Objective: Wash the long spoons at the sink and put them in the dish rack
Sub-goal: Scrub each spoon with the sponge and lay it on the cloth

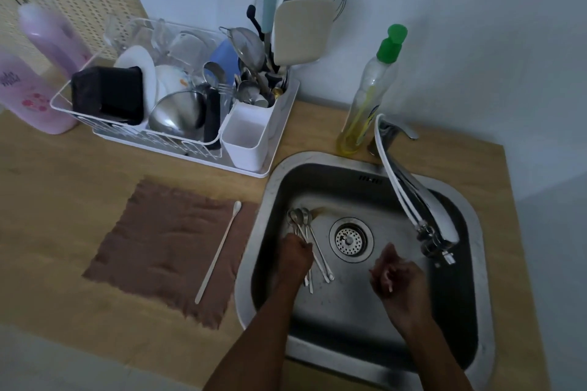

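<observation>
- Left hand hides the long spoons' middles, in the sink.
- Right hand, over the sink: blurred, grip unreadable.
- Pink bottle, far left of the sink: edge-cut.

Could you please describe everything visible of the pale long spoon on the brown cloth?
The pale long spoon is slim and cream-white, perhaps plastic, with a small oval bowl and a thin handle. It lies flat and diagonal on the brown cloth near its right edge, bowl end farthest away, left of the sink. Only the cloth touches it.
</observation>
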### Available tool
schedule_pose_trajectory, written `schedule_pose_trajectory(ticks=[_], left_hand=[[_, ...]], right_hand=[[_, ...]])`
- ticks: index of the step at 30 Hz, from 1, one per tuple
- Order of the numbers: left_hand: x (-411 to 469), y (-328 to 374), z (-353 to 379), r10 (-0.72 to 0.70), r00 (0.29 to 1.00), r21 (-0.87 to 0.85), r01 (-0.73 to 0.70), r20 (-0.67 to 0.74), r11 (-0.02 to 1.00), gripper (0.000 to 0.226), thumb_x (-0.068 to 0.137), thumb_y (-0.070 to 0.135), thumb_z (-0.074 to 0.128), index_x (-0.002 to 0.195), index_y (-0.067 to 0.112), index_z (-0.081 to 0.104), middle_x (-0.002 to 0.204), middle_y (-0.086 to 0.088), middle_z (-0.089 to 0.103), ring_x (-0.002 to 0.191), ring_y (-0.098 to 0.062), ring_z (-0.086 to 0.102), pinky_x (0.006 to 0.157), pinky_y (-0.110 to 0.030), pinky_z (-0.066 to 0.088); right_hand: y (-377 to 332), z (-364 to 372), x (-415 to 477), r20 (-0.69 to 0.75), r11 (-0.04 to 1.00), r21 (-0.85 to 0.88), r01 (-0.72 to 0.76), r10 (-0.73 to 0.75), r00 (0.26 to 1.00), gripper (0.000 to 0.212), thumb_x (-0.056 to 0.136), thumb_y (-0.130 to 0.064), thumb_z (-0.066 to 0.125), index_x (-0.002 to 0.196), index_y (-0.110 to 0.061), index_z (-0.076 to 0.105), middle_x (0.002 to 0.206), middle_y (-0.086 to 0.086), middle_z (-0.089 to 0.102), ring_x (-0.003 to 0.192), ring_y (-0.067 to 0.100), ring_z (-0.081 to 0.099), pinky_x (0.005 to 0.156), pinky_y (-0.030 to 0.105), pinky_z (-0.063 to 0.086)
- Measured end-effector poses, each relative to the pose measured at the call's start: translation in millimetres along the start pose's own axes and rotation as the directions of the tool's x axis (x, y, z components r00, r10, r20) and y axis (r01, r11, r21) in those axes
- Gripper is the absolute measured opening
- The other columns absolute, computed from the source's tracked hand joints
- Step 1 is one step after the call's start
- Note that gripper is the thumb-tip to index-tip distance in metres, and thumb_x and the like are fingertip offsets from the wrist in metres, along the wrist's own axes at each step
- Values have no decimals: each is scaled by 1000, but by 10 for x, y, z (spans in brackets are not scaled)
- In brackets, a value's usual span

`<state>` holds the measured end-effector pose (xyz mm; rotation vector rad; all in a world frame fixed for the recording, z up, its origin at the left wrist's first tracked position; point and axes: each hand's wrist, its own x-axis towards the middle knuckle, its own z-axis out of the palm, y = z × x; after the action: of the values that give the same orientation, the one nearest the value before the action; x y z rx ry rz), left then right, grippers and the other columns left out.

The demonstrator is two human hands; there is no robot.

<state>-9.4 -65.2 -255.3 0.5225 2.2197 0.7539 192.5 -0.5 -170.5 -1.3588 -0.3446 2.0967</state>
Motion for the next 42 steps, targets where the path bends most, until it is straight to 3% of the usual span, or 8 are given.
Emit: schedule_pose_trajectory(ticks=[6, 11, 15, 18, 22, 28, 31, 42], left_hand=[[300, 1, 222, -162, 977, -94, 150, -135, 984, 25, 76, 29, 80, 79, 6, 73, 80, -10, 73, 76, -25, 70, 66, -29, 55], [362, -32, 181, -188, 982, -94, 184, -36, 978, 18, 79, 23, 76, 83, 6, 74, 85, -12, 74, 82, -27, 71, 75, -33, 58], [245, 31, -31, -7, 988, -38, 13, 155, 999, 21, 89, 22, 67, 82, 3, 71, 76, -10, 68, 71, -19, 64, 66, -21, 46], [-35, 179, -218, 112, 949, -64, -98, 294, 993, 16, 97, 27, 54, 86, 16, 58, 67, -7, 69, 59, -22, 66, 55, -25, 51], [-466, 402, -322, 254, 871, -82, -243, 420, 967, 22, 101, 32, 46, 91, 13, 52, 57, -8, 66, 44, -16, 61, 43, -23, 45], [-863, 602, -278, 388, 807, -72, -400, 444, 914, 24, 99, 35, 50, 86, 16, 57, 52, -5, 62, 37, -16, 56, 41, -24, 46], [-918, 630, -268, 450, 816, -52, -465, 362, 884, 20, 97, 39, 52, 89, 22, 61, 52, 0, 59, 37, -13, 54, 42, -30, 51], [-1132, 738, -243, 517, 782, 47, -565, 347, 823, 17, 98, 35, 52, 96, 22, 63, 51, 5, 57, 33, -9, 55, 39, -20, 47]], right_hand=[[45, -73, 20, -64, 996, 59, -66, 70, 995, 27, 83, -9, 50, 100, -18, 68, 88, -3, 72, 71, 14, 66, 79, 37, 53], [78, -18, 60, -71, 993, 92, -73, 80, 994, 28, 78, -8, 51, 99, -15, 68, 86, -1, 73, 79, 16, 65, 80, 40, 51], [62, 74, 139, -30, 979, 191, -67, 75, 997, 34, 85, -4, 39, 104, -9, 67, 85, 4, 76, 69, 16, 72, 66, 35, 61], [42, 140, 182, -53, 987, 157, -37, 46, 998, 27, 90, -4, 37, 95, -8, 63, 83, 8, 75, 76, 22, 72, 78, 43, 57], [-33, 226, 66, -68, 1000, 6, 10, -10, 998, 23, 97, -6, 38, 91, -9, 61, 97, 16, 70, 92, 28, 65, 90, 44, 49], [-117, 210, -74, -77, 998, -45, 54, -57, 995, 35, 101, -12, 41, 128, 3, 59, 125, 24, 66, 107, 32, 66, 90, 40, 53], [-144, 156, -137, -85, 995, -51, 82, -86, 993, 31, 102, -11, 39, 123, -3, 61, 120, 20, 68, 97, 25, 68, 76, 35, 50], [-145, 34, -246, -13, 986, -110, 125, -127, 992, 36, 105, -20, 42, 131, -3, 58, 114, 17, 73, 103, 28, 72, 86, 41, 54]])
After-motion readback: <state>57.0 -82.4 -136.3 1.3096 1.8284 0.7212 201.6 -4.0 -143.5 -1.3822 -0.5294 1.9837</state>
